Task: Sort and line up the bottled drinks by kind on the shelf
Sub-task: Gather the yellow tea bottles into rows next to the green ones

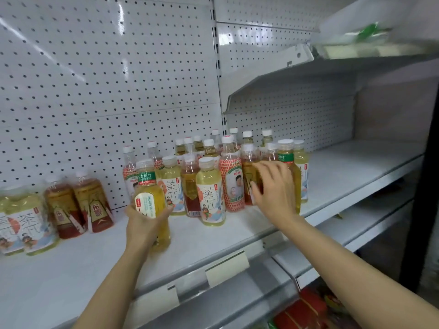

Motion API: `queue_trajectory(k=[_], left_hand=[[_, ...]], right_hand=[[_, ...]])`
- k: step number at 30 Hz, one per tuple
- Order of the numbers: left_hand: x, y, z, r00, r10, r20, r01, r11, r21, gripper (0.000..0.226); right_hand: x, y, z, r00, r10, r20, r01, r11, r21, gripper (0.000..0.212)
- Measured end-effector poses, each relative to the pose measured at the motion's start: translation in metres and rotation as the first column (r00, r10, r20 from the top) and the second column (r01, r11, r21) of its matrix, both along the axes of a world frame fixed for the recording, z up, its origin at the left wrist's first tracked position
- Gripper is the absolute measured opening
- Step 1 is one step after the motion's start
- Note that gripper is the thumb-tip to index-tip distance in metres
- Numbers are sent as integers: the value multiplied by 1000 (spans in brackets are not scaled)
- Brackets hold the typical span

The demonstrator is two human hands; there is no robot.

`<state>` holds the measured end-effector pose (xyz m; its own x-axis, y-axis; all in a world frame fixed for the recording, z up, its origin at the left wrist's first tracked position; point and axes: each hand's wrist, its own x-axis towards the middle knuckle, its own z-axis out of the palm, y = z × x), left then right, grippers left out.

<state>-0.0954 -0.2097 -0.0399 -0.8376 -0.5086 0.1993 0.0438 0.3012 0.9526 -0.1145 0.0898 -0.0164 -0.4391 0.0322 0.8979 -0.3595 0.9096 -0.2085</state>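
Observation:
My left hand (pixel 145 222) grips a yellow tea bottle with a green neck band (pixel 148 186), held upright just above the white shelf (pixel 95 262). My right hand (pixel 273 188) wraps around an amber tea bottle (pixel 248 176) at the right side of a mixed cluster of bottles. That cluster holds pale yellow bottles with white illustrated labels (pixel 210 193), a pink-patterned bottle (pixel 231 181) and a dark red tea bottle (pixel 190 186). At the far left stand two pale yellow bottles (pixel 26 222) and two reddish-brown bottles (pixel 78 205) side by side.
White pegboard (pixel 107 79) backs the shelf. An upper shelf (pixel 356 58) overhangs at the right. The shelf's right end (pixel 356 167) is bare. Price-tag holders (pixel 225 269) run along the front edge. Red packages (pixel 306 309) lie on a lower shelf.

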Motion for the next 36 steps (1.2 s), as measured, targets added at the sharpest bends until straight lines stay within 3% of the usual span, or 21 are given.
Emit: queue_trajectory(k=[4, 10, 16, 19, 23, 26, 36], left_hand=[[9, 17, 0, 1000, -7, 13, 7, 998, 65, 84], [42, 40, 7, 1000, 24, -19, -22, 993, 112, 75], [86, 45, 18, 971, 193, -140, -188, 981, 53, 72], [105, 41, 24, 928, 311, -204, -317, 948, 4, 80], [128, 41, 27, 890, 370, -266, -383, 924, 6, 78], [149, 36, 27, 864, 399, -307, -416, 909, 9, 74], [237, -49, 29, 839, 448, -308, -474, 880, -12, 77]], right_hand=[[-4, 42, -18, 985, -97, 140, 124, 973, -197, 74], [-14, 63, -46, 892, 279, 356, -54, 847, -528, 97], [-6, 61, -42, 830, 520, 202, -276, 697, -661, 86], [7, 48, -30, 737, 664, 128, -384, 567, -729, 91], [37, 13, -15, 581, 814, -6, -525, 369, -767, 80], [63, -24, -15, 527, 849, -30, -563, 322, -762, 74], [156, -177, -36, 378, 926, 18, -472, 209, -856, 71]])
